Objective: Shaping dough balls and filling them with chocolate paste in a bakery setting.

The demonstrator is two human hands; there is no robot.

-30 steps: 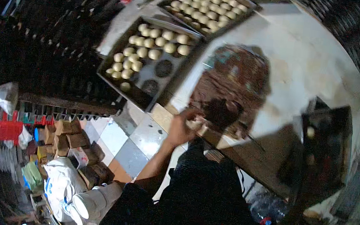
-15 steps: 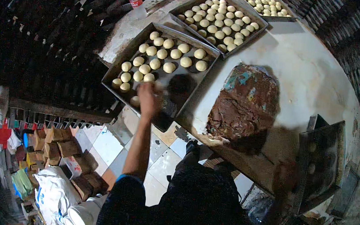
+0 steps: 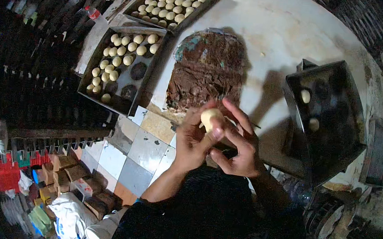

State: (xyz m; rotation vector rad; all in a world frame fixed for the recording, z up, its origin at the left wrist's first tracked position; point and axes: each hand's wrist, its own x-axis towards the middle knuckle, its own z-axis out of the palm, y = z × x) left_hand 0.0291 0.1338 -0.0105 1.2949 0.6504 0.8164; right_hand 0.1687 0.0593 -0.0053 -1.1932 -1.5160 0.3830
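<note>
1 dough ball [image 3: 209, 117] is pinched in the left hand [image 3: 191, 148], right hand [image 3: 242, 149] spread alongside, red-labelled bottle [image 3: 92, 13] beyond.

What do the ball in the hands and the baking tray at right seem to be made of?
Ball: likely dough, pale, smooth, matte, its outline uneven. Baking tray: probably metal, dark, faintly shiny along its thin edges; any coating is unclear.
</note>
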